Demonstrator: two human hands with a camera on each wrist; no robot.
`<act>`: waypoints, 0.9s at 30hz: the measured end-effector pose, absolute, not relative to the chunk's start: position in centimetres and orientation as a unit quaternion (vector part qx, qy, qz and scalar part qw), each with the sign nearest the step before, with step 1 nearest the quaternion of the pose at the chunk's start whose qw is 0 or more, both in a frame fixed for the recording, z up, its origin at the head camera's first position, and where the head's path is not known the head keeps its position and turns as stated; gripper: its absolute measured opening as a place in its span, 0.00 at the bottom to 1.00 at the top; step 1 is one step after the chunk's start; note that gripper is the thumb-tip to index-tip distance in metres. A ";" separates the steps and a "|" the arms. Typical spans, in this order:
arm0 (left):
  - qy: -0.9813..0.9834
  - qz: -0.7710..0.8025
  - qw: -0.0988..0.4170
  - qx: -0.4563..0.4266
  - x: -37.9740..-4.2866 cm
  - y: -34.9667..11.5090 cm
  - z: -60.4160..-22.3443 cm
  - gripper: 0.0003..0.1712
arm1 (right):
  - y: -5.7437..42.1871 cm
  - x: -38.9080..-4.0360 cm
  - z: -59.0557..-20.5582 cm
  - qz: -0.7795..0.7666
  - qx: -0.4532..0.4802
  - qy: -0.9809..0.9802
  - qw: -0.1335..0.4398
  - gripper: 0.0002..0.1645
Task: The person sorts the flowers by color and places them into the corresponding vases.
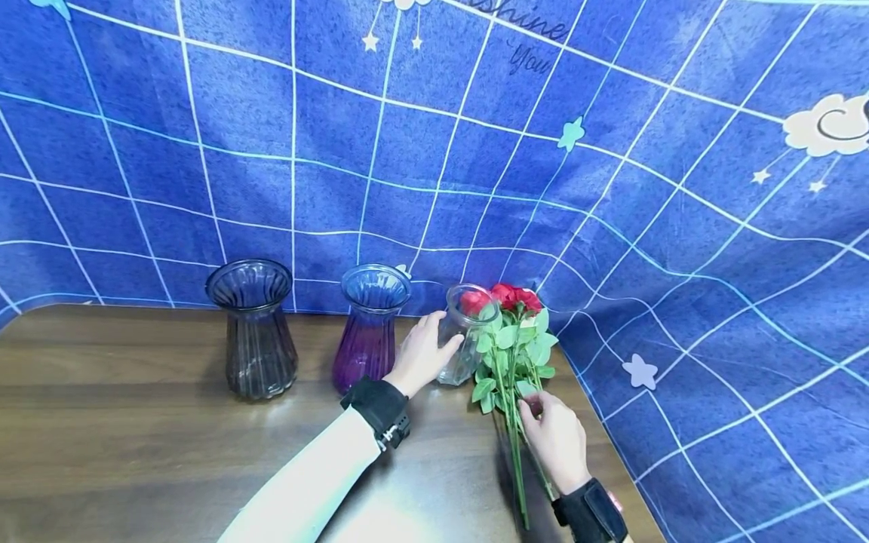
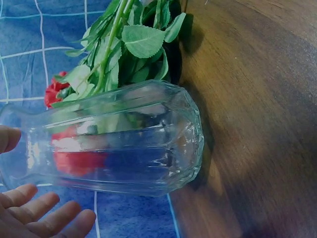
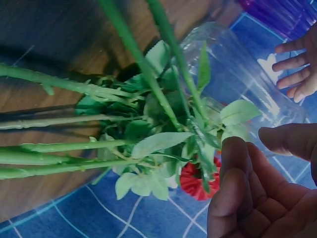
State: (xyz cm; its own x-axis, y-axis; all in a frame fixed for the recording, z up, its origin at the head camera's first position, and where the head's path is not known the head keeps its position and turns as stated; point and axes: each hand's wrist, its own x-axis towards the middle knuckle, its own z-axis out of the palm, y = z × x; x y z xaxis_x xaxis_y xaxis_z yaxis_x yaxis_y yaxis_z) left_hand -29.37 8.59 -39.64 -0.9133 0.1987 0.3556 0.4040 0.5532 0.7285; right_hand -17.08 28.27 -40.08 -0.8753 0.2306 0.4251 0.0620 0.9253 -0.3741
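Beside the clear glass vase [image 1: 453, 366], my left hand [image 1: 419, 353] has its fingers spread, with the thumb and fingertips near the neck. In the left wrist view, the fingers [image 2: 59, 218] extend alongside the upright vase. A bunch of red roses [image 1: 516, 298] with long green stems [image 1: 512, 445] lies on the table to the vase's right. My right hand [image 1: 558, 437] is over the stems, fingers loosely bent. The right wrist view shows a gap between thumb [image 3: 287, 141] and index finger, and no stem between them. Some red petals show through the clear glass.
A purple-and-blue glass vase [image 1: 364, 347] stands left of my left hand. Farther left is a dark grey glass vase [image 1: 261, 351]. A blue gridded cloth [image 1: 326, 136] hangs behind the wooden table [image 1: 136, 445] and along its right side.
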 end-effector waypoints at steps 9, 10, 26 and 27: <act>-0.878 -0.434 0.104 -0.172 -29.8 8.8 -39.7 0.33 | 28.7 -18.2 -41.1 0.179 -0.092 -0.959 0.201 0.05; -0.879 -0.430 0.105 -0.175 -29.9 8.9 -39.8 0.33 | 28.7 -18.3 -41.2 0.181 -0.094 -0.959 0.197 0.05; -0.890 -0.407 0.115 -0.174 -30.6 9.6 -40.0 0.34 | 29.3 -20.5 -42.3 0.190 -0.073 -0.962 0.182 0.06; -0.890 -0.407 0.115 -0.172 -30.6 9.6 -40.0 0.33 | 29.3 -20.7 -42.4 0.192 -0.073 -0.962 0.179 0.06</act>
State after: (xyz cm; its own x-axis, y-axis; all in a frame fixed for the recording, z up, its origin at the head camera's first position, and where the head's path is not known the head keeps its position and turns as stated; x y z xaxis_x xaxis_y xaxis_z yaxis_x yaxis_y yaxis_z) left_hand -30.64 9.57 -40.04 -0.9143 0.2131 0.3445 0.3999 0.6101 0.6840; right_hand -20.67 29.33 -42.40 -0.9249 0.2100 0.3168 0.0726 0.9158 -0.3951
